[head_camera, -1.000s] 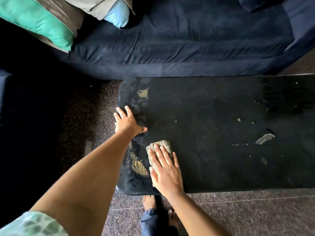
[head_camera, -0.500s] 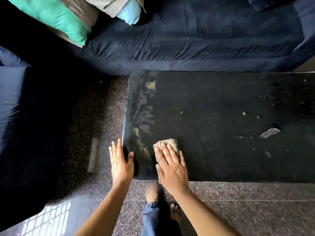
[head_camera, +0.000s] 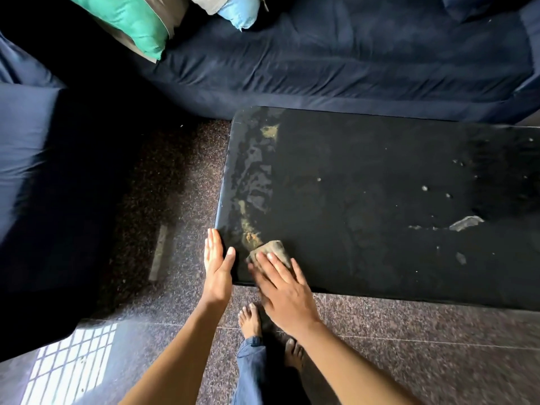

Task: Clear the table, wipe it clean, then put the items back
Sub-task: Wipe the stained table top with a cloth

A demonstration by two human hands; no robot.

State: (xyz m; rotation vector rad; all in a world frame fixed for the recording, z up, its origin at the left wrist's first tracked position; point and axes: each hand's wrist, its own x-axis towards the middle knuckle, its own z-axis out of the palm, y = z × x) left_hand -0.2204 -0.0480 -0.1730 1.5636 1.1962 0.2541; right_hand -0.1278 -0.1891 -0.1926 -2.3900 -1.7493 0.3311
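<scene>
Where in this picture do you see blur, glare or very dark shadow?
Head view: the right hand on the cloth is motion-blurred; head view: a pale sheen lies along the left end of the table; head view: a bright grid of light falls on the floor, and the seat at left sinks into shadow.

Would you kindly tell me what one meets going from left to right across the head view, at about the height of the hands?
dark blue seat → left hand at the corner of the table → cloth → pale scrap on the table top
</scene>
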